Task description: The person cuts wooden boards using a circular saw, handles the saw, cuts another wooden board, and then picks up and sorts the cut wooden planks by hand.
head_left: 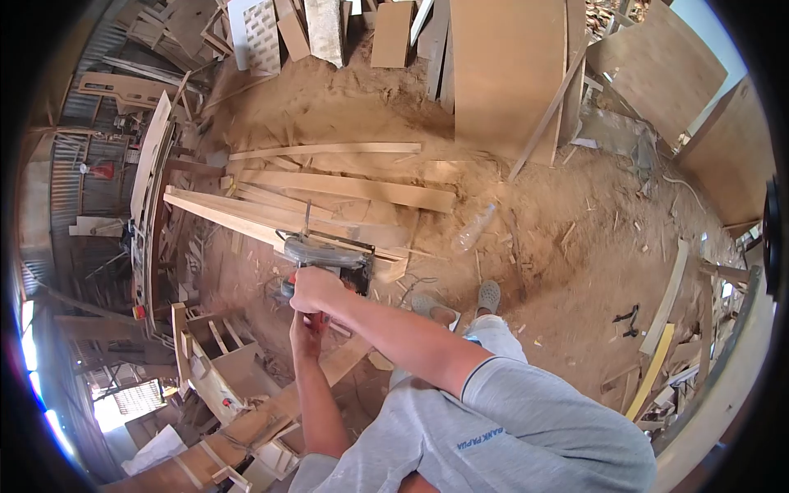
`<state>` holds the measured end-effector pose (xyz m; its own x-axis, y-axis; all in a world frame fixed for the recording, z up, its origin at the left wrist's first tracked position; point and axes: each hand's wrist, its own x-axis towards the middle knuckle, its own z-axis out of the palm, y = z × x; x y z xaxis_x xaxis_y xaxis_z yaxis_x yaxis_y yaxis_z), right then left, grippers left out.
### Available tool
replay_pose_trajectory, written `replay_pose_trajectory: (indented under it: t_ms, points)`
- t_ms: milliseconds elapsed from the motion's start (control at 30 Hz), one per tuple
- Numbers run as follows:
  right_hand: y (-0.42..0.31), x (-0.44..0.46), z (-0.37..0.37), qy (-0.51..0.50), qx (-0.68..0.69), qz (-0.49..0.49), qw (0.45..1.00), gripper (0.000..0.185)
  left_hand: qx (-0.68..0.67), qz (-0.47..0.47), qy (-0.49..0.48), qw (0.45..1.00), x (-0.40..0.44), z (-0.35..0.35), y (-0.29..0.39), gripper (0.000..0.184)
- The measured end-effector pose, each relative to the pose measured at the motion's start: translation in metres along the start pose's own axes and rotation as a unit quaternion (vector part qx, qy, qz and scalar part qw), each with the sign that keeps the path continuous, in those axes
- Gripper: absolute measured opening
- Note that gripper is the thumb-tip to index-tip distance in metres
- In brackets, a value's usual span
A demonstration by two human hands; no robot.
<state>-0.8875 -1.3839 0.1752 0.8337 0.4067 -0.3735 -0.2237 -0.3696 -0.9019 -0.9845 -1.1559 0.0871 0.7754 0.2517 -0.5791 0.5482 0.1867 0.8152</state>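
Observation:
A circular saw (333, 256) with a dark base and a grey guard rests at the near end of a long pale wooden board (222, 215). My right hand (319, 289) is wrapped round the top of the saw's handle. Just below it, my left hand (307, 333) closes on a red and black part of the same saw. The blade is hidden by the guard and the board. More long boards (353, 189) lie on the ground beyond the saw.
Large brown panels (509, 74) lean at the back. A plastic bottle (474, 228) lies on the dusty ground right of the saw. Wooden frames and offcuts (234, 370) are piled at lower left. A yellow strip (649, 374) stands at right.

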Motion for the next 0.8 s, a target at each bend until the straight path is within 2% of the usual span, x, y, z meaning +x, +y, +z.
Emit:
replay_pose_trajectory:
  t_ms: [33,100,167,233,300,367,467,500,567,600,633,733,800]
  points:
    - [-0.003,0.000,-0.001,-0.004,0.000,0.004,1.000,0.034,0.037,0.030,-0.014,0.999,0.002,-0.006,-0.003,0.036]
    - [-0.006,0.010,0.001,-0.025,0.000,0.010,1.000,0.036,0.021,0.014,0.003,1.000,0.009,-0.014,0.000,0.036]
    - [-0.008,0.018,0.004,-0.036,-0.002,0.015,0.999,0.037,-0.084,-0.078,0.065,0.991,0.022,-0.013,0.008,0.049]
    - [-0.010,0.022,0.004,-0.041,-0.005,0.016,0.999,0.038,0.035,0.013,0.027,0.999,0.031,-0.025,0.002,0.037]
    - [-0.012,0.027,0.007,-0.036,0.000,0.012,0.999,0.038,0.239,0.104,0.009,0.965,0.034,-0.034,-0.003,0.039]
    - [-0.014,0.032,0.009,-0.030,0.006,0.009,0.999,0.037,0.509,0.186,0.008,0.841,0.022,-0.028,0.010,0.069]
    - [-0.017,0.035,0.011,-0.021,0.014,0.006,1.000,0.036,0.355,0.126,0.017,0.926,0.031,-0.033,0.009,0.066]
    - [-0.016,0.037,0.013,-0.020,0.015,0.006,1.000,0.036,0.477,0.169,0.013,0.862,0.019,-0.021,0.019,0.063]
    - [-0.019,0.040,0.012,-0.018,0.020,0.007,1.000,0.036,0.468,0.152,0.027,0.870,0.018,-0.018,0.024,0.048]
    - [-0.020,0.042,0.011,-0.016,0.029,0.011,0.999,0.036,0.272,0.061,0.039,0.960,0.040,-0.036,0.019,0.033]
    - [-0.021,0.043,0.010,-0.015,0.037,0.013,0.999,0.036,0.056,-0.015,0.087,0.995,0.062,-0.056,0.013,0.030]
    - [-0.022,0.049,0.012,-0.017,0.048,0.015,0.999,0.036,0.044,-0.004,0.072,0.996,0.063,-0.055,0.020,0.040]
    - [-0.024,0.053,0.012,-0.025,0.039,0.011,0.999,0.036,0.039,0.009,0.066,0.997,0.064,-0.051,0.023,0.040]
